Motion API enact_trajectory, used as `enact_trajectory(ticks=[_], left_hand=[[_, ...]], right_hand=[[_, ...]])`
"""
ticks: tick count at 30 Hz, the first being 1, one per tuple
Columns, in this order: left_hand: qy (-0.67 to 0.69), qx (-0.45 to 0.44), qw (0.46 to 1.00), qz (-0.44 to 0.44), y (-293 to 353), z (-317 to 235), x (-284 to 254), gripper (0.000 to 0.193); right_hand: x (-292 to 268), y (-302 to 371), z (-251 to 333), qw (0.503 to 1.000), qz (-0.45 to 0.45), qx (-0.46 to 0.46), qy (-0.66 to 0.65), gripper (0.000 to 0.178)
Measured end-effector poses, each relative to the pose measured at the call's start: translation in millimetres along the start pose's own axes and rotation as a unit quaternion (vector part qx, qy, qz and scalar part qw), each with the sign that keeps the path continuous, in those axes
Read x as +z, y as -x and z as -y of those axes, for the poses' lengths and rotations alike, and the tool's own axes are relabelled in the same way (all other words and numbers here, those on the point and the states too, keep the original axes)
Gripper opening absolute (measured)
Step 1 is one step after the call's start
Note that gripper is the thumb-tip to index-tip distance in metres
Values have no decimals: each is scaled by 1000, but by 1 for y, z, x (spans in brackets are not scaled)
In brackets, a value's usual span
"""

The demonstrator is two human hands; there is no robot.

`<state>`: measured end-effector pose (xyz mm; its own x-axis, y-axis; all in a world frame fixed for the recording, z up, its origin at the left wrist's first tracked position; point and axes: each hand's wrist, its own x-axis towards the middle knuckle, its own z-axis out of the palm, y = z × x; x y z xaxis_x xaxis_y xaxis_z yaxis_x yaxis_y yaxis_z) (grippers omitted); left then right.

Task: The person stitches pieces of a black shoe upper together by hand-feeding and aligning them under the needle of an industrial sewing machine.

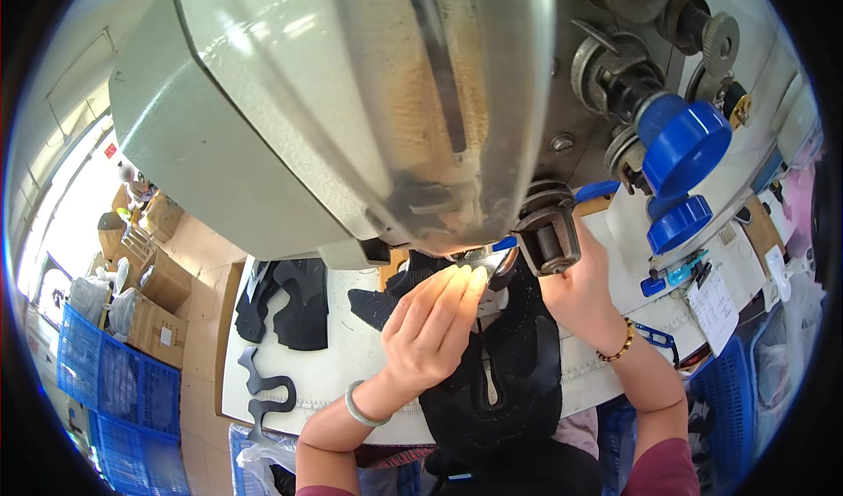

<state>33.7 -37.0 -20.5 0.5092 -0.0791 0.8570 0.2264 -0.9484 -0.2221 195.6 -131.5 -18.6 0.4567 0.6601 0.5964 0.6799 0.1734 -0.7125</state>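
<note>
Under the head of a big pale sewing machine [369, 118] lies a black mesh shoe upper [514, 364], with a long narrow slot in it. My left hand [430, 329] is closed on the upper's edge, fingers pressed together in the lamp's bright spot. Its fingertips lie close to the stitching area; the needle itself is hidden. To the right of the upper is my right hand [575, 290], thumb and wrist showing beside a metal coil-spring part [551, 237]. That part and the machine hide its other fingers, so its grip does not show.
Black cut pieces [300, 303] and a wavy grey strip [263, 391] lie on the white table [351, 364] at left. Blue knobs [689, 149] jut out at upper right. Written paper [711, 312] lies at right. Blue crates [123, 382] and cartons [156, 329] stand beyond the left edge.
</note>
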Motion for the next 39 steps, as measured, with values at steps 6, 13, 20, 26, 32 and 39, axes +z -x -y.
enact_trajectory(ticks=[6,13,20,26,32,39], left_hand=[[48,20,997,-62,5,18,13,27],[63,6,998,-29,1,21,5,28],[54,27,998,-27,5,24,4,28],[48,18,998,-24,3,23,7,30],[19,19,1000,-4,4,22,4,31],[39,7,999,-10,16,29,12,34]], right_hand=[[2,-13,-23,938,-119,-244,215,35],[-3,-10,-37,963,-62,-227,130,29],[-8,-10,-34,948,-71,-273,149,32],[-19,-13,-33,944,-41,-295,142,27],[-36,-14,-28,938,48,-299,167,27],[-39,0,10,929,76,-330,149,23]])
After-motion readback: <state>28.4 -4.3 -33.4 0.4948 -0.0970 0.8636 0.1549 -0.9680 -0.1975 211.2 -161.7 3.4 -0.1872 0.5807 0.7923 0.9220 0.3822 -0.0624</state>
